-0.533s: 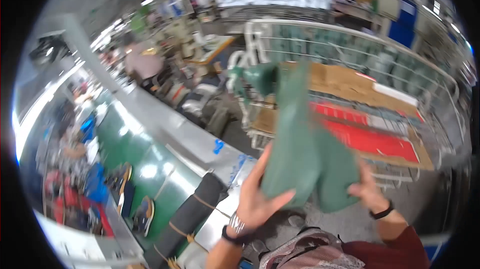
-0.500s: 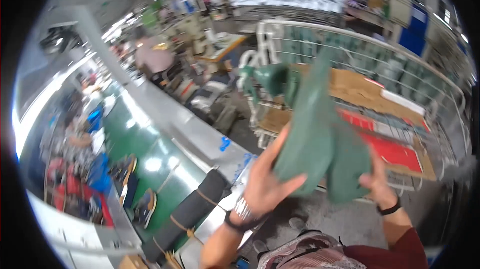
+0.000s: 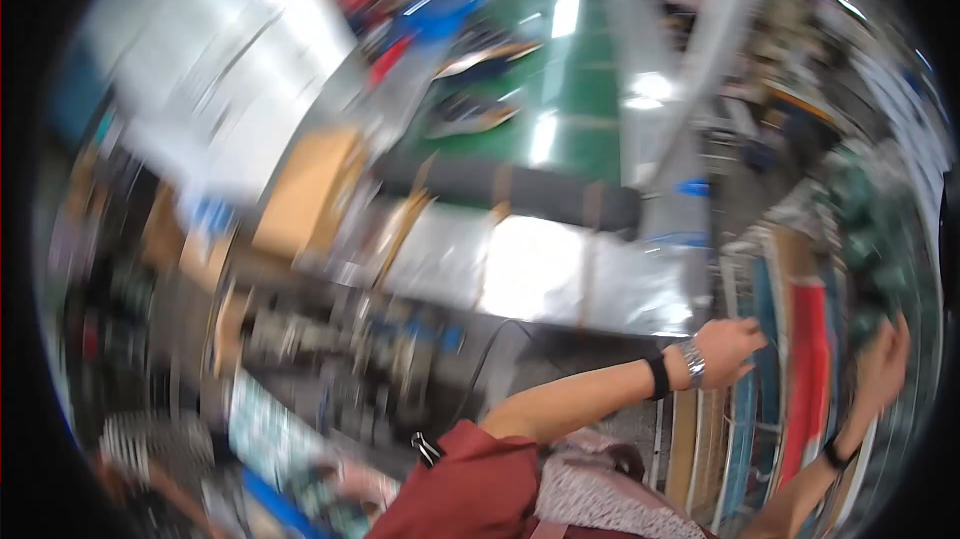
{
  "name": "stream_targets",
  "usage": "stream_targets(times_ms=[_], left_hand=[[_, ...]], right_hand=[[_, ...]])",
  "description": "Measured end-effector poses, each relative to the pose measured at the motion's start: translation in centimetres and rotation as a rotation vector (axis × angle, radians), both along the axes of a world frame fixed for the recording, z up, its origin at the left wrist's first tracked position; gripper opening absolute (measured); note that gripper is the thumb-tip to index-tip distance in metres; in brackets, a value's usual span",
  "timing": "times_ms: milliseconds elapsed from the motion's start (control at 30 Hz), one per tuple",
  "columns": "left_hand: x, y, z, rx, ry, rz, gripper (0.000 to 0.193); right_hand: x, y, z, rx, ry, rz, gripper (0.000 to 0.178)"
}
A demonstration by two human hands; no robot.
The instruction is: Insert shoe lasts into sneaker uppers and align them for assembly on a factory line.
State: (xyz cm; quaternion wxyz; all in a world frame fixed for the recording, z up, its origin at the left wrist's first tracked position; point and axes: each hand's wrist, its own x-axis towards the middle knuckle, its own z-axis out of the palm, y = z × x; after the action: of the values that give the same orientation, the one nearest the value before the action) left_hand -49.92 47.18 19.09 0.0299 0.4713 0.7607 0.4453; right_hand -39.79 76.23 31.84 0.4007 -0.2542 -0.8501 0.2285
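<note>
- Left hand (image 3: 725, 351): fingers half curled near the cart's left edge, nothing seen in them; I cannot tell whether they pinch anything. If they swing down blindly, knuckles could strike a cart (image 3: 783, 339) bar.
- Right hand (image 3: 882, 369): fingers released and extended, just below the green pieces (image 3: 868, 229); contact is unclear through the blur. A careless brush could tip a loosely set piece.
- The green pieces cluster toward the cart's far right corner; crowded like that, 1 disturbed piece could push its neighbours over the edge.
- Watch (image 3: 692, 363) on the left wrist, band (image 3: 836, 454) on the right: either of these 2 could snag if an arm dips between bars.
- Red board (image 3: 806, 369), lengthwise on the cart: a leaning palm might shift it if it is loose.
- Cable (image 3: 490, 359), looped near the left forearm: a backward elbow could hook it.
- Dark roll (image 3: 520, 189), beside the belt's (image 3: 575, 144) near end: a hard knock could roll it, despite its cords.
</note>
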Motion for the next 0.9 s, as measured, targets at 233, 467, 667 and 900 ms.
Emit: stream_targets(times_ms=[233,467,667,900], left_hand=[[20.5,-33.4,-13.4,-0.308,-0.535,1.087,0.042],[52.4,-53.4,-11.9,-0.47,-0.307,2.093,0.051],[64.0,-60.3,-13.7,-0.785,-0.708,1.79,0.088],[65.0,-62.4,-17.2,-0.891,-0.626,1.718,0.077]], right_hand=[[-7.9,-30.6,-18.4,-0.522,-0.598,1.047,0.03],[3.3,-63.1,-21.7,-0.167,-1.048,2.057,0.044],[17.7,-85.3,-25.4,0.342,-0.849,2.549,0.082],[28.1,-95.6,-29.9,0.456,-0.737,2.612,0.072]])
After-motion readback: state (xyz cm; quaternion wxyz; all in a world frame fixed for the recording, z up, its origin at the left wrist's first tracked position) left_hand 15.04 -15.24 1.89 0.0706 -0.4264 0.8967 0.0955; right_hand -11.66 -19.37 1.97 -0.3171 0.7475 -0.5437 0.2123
